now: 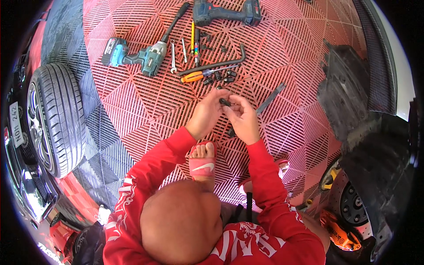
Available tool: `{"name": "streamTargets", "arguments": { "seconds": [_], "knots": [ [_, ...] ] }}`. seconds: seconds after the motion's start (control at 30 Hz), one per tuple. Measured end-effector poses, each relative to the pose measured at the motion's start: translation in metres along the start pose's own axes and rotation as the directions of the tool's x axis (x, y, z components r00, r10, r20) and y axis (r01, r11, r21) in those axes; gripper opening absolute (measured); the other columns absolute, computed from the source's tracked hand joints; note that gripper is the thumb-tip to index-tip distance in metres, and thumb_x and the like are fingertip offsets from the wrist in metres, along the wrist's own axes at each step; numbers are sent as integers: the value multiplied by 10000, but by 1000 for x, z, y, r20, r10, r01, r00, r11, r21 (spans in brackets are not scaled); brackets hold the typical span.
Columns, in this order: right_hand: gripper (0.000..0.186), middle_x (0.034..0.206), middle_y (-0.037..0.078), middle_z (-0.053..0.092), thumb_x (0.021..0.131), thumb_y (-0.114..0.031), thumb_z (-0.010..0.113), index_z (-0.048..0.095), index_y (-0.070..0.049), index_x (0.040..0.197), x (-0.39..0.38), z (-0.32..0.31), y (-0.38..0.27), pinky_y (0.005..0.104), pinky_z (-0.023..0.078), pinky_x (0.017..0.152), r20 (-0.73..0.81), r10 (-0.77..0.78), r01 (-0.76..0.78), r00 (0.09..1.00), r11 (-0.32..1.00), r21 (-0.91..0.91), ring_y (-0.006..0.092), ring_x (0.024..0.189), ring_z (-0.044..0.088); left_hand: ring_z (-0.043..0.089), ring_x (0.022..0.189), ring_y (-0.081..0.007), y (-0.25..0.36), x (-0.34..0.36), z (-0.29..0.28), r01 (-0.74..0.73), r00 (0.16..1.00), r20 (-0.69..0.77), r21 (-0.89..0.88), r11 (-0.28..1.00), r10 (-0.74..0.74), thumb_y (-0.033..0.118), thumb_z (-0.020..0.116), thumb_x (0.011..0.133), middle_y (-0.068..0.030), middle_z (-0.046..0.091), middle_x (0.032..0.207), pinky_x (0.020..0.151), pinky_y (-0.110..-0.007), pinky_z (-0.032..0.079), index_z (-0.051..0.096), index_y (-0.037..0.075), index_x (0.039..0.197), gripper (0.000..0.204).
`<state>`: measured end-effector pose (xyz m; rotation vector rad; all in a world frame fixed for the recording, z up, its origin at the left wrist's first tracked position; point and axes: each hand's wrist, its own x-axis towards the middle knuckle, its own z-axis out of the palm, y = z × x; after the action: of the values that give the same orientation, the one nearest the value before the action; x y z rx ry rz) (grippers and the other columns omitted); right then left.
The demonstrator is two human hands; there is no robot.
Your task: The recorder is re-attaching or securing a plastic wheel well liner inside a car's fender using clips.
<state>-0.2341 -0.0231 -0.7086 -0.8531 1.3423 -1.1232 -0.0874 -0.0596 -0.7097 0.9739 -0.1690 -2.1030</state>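
My left hand [206, 112] and my right hand [242, 119] meet over the red grid floor [163, 106], their fingers closed around a small black plastic piece [225, 102]; its detail is partly hidden by my fingers. Just beyond them lie an orange-handled screwdriver [192, 77], several small black fasteners [217, 77] and a bent black bar [236, 59]. A flat grey strip [270, 98] rests to the right of my hands.
A teal impact driver [151, 59], a dark cordless tool [226, 11], wrench [173, 57] and markers [192, 39] lie ahead. A loose wheel [59, 119] stands left, near a car. At right are black liner panels [342, 92], a brake disc and orange caliper [338, 232].
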Motion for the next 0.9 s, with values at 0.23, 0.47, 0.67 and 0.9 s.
{"name": "streamTargets", "arguments": {
  "seconds": [0.23,0.47,0.67,0.9],
  "knots": [
    [225,972,138,686,875,-16,701,674,11,1096,4,-20,25,312,553,670,-17,24,-28,1000,929,-368,192,777,698,590,1139,-242,-23,19,-18,76,990,-125,138,987,-59,0,548,959,-123,580,1221,986,-347,502,529,-42,1288,332],
    [259,896,85,710,910,-41,694,668,3,1164,19,-16,18,283,544,694,-17,1,-8,1000,890,-455,128,755,674,685,932,-222,-27,37,-30,-123,975,-61,648,752,212,10,578,970,-131,659,1078,856,-326,582,562,-93,1240,289],
    [234,979,144,675,835,1,708,663,-7,1065,57,-26,14,382,549,739,-78,-225,118,971,741,-661,274,794,687,664,895,-356,1,62,12,-530,698,569,818,-221,434,59,662,870,-175,677,975,793,-429,539,692,13,1045,183],
    [348,1069,195,694,832,-28,728,662,-14,1173,65,-62,26,379,572,791,-182,-265,91,947,763,-639,297,920,707,644,982,-320,-9,111,14,-588,590,776,602,-539,224,64,652,776,-111,676,1046,877,-410,527,685,24,1015,245]
  ]
}}
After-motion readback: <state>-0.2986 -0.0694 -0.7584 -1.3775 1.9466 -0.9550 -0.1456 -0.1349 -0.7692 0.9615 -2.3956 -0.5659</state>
